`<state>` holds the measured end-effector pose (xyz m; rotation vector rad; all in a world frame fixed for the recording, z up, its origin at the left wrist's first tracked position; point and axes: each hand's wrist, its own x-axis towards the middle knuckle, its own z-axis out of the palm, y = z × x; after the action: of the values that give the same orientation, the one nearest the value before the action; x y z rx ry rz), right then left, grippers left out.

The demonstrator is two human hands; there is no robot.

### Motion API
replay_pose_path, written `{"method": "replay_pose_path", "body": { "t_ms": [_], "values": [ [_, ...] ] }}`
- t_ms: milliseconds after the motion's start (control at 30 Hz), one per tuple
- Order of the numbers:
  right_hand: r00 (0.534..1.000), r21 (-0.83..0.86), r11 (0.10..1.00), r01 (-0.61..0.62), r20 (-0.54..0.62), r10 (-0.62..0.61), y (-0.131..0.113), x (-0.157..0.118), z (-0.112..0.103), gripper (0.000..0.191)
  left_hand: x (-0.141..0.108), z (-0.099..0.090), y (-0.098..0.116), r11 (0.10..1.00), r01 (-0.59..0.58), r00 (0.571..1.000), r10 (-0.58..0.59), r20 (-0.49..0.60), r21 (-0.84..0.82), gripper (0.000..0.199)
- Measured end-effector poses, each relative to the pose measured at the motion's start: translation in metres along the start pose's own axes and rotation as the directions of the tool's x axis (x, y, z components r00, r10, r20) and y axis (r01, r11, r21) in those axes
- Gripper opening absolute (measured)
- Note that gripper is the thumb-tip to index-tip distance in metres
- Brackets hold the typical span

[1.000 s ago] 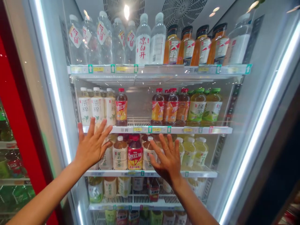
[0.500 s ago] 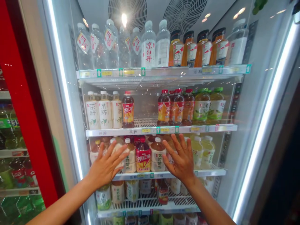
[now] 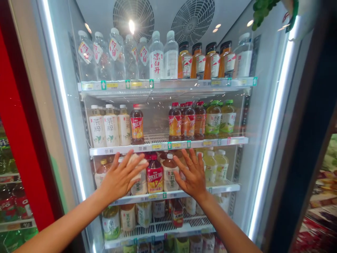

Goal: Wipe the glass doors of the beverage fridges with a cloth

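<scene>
My left hand (image 3: 119, 177) reaches up in front of the drinks fridge with its fingers stretched and spread. A crumpled off-white cloth (image 3: 140, 161) shows between and beyond its fingers, held flat under the hand; most of it is hidden. To the right, my right hand (image 3: 191, 175) is raised flat with fingers apart and nothing visible in it. Light reflections suggest a glass pane before the shelves, and both palms face it; whether the right one touches cannot be told. Between the hands stands a red-labelled iced tea bottle (image 3: 155, 175), beside a jasmine tea bottle (image 3: 170, 172).
Clear water bottles (image 3: 156, 56) and amber bottles (image 3: 197, 61) line the top shelf. Tea bottles (image 3: 175, 121) fill parts of the shelf below. A bright light strip (image 3: 63, 95) runs up the left side. Green grapes (image 3: 263, 12) hang at the upper right.
The view has shifted so the fridge sits further left. My left hand and the cloth have moved slightly up and right across the bottles. My right hand stays spread, keeping a similar place before the shelves.
</scene>
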<state>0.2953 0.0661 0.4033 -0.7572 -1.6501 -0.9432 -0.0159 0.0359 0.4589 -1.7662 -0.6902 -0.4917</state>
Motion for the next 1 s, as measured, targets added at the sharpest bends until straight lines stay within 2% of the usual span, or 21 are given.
{"method": "replay_pose_path", "body": {
  "t_ms": [100,300,333,400,467,500,567,633,667,700,833,867,1000],
  "values": [
    [1.000,-0.005,1.000,0.001,-0.003,-0.001,0.000,0.001,-0.001,0.071,0.022,-0.001,-0.001,0.997,0.081,0.996,-0.080,-0.029,0.021,0.080],
    [0.999,0.019,1.000,0.017,0.028,-0.018,0.001,0.003,-0.005,0.074,0.022,0.009,0.039,0.991,-0.128,0.992,0.128,-0.005,-0.047,0.069],
    [0.999,0.025,1.000,0.019,0.032,-0.020,0.003,0.002,-0.007,0.075,0.030,0.010,0.043,0.991,-0.124,0.992,0.124,-0.011,-0.045,0.068],
    [0.999,0.028,1.000,0.011,0.035,-0.012,0.010,-0.001,-0.015,0.077,0.054,0.010,0.046,0.999,-0.041,0.999,0.040,-0.024,-0.024,0.071],
    [0.999,0.017,1.000,-0.017,0.029,0.016,0.022,-0.007,-0.025,0.078,0.079,0.011,0.053,0.999,0.051,0.998,-0.052,-0.036,-0.011,0.075],
    [0.999,0.005,0.999,-0.036,0.027,0.036,0.030,-0.011,-0.032,0.079,0.088,0.012,0.059,0.998,0.054,0.998,-0.055,-0.039,-0.014,0.076],
    [0.997,-0.021,0.998,-0.067,0.030,0.067,0.048,-0.019,-0.045,0.080,0.102,0.015,0.076,0.998,-0.050,0.998,0.049,-0.048,-0.033,0.074],
    [0.996,-0.045,0.996,-0.079,0.043,0.081,0.068,-0.027,-0.059,0.080,0.116,0.016,0.093,0.982,-0.185,0.982,0.183,-0.054,-0.043,0.070],
    [0.995,-0.053,0.995,-0.081,0.050,0.083,0.078,-0.031,-0.065,0.079,0.125,0.016,0.099,0.976,-0.215,0.975,0.213,-0.059,-0.038,0.069],
    [0.995,-0.060,0.995,-0.083,0.057,0.086,0.087,-0.036,-0.070,0.079,0.136,0.015,0.103,0.978,-0.208,0.977,0.206,-0.062,-0.026,0.069],
    [0.991,-0.080,0.991,-0.109,0.070,0.115,0.116,-0.054,-0.089,0.079,0.184,0.012,0.118,1.000,-0.008,0.998,0.009,-0.063,0.009,0.073],
    [0.990,-0.083,0.990,-0.112,0.074,0.119,0.121,-0.060,-0.093,0.079,0.191,0.013,0.126,1.000,-0.014,0.998,0.014,-0.064,0.006,0.073],
    [0.990,-0.075,0.993,-0.090,0.106,0.098,0.143,-0.083,-0.109,0.076,0.212,0.022,0.163,0.970,-0.243,0.968,0.242,-0.072,-0.006,0.068]
  ]
}}
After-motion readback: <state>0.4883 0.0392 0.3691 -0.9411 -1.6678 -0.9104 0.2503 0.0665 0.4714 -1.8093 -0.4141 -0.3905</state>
